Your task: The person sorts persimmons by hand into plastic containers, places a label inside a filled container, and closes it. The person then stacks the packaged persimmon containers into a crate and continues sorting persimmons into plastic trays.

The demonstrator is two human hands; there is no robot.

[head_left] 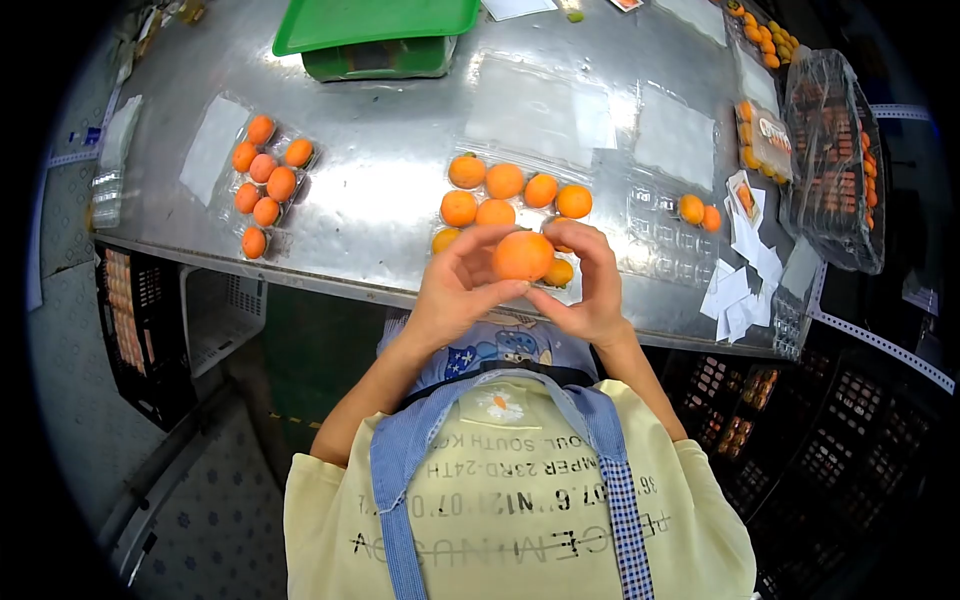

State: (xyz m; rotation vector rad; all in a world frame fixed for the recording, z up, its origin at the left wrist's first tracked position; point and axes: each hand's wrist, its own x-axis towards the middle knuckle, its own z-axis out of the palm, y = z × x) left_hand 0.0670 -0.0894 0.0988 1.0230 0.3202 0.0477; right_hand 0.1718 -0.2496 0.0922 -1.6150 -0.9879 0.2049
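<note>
My left hand [455,288] and my right hand [588,285] hold one orange [523,256] between their fingertips, just above the front edge of the table. Thumbs meet below the fruit, and the fingers curve round its sides. Right under my hands lies a clear plastic clamshell tray [526,214] with several oranges in its cups. Part of the tray and some of its fruit are hidden by my hands. Its clear lid [530,110] lies folded open behind it.
To the left sits another clear tray of oranges [281,183]; to the right, a tray [660,235] holds two. A green plastic tray [375,25] stands at the back. Paper slips [735,295] lie near a black crate [832,165] at right. A grey crate [222,312] sits below the table.
</note>
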